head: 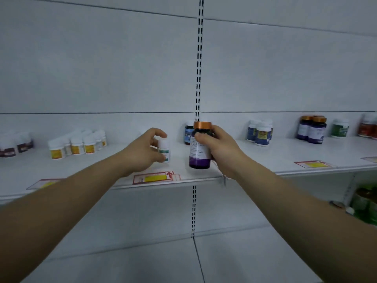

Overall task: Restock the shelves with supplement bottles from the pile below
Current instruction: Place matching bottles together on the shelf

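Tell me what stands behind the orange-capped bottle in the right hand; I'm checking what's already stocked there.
Behind the orange-capped bottle stands a blue-labelled bottle on the shelf. Only its left part shows; the rest is covered.

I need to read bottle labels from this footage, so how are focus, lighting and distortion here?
Head view: dim, flat bluish light without glare or hard shadows; soft focus throughout, so text on the purple bottle in the right hand and the small white bottle in the left hand is illegible; wide-angle bending curves the shelf edges.
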A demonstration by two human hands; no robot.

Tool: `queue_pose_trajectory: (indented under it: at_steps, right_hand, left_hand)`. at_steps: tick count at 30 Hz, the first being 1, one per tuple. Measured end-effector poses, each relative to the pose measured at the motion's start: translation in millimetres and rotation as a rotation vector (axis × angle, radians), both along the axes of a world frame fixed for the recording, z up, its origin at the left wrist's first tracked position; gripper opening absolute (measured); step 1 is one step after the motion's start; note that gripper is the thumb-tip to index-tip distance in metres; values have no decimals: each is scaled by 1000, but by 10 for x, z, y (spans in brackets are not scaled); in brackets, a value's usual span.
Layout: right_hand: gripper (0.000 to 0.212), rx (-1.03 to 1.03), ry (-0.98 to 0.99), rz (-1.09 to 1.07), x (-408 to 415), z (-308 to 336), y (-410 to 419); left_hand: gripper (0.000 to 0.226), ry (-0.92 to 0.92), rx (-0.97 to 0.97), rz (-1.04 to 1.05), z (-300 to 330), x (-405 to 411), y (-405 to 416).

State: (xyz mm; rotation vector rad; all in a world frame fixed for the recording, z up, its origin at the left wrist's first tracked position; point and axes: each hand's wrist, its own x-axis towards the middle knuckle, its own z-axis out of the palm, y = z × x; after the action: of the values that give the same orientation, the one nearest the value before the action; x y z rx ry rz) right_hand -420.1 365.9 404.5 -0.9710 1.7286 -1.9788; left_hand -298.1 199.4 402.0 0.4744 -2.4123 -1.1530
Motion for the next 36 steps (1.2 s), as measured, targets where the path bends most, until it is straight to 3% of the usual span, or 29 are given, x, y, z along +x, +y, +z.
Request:
queue_pose_trajectory:
  at_steps: [5,11,17,27,33,36]
  right_hand:
    - [40,175,109,40,-163,-28,-488]
    - [43,306,233,149,-344,-5,-823]
    - [63,377,409,112,-494,26,-957]
    - [87,480,589,126,-519,-8,-954]
    - [86,430,515,72,-458,-2,-857]
    - [83,383,405,28,-476,-4,-751]
  left_hand:
    - [50,-119,-180,155,-108,-189,-612]
    - [48,-128,-350,263,-180,-365,-962]
    - [48,-203,-461,311,-168,-569,-1128]
    - [51,-186,-479,337,-233,-695,-1304]
    - [73,-127,-373,349,-189,-674,-1287]
    - [69,-16,-329,291,-38,-639,-1041]
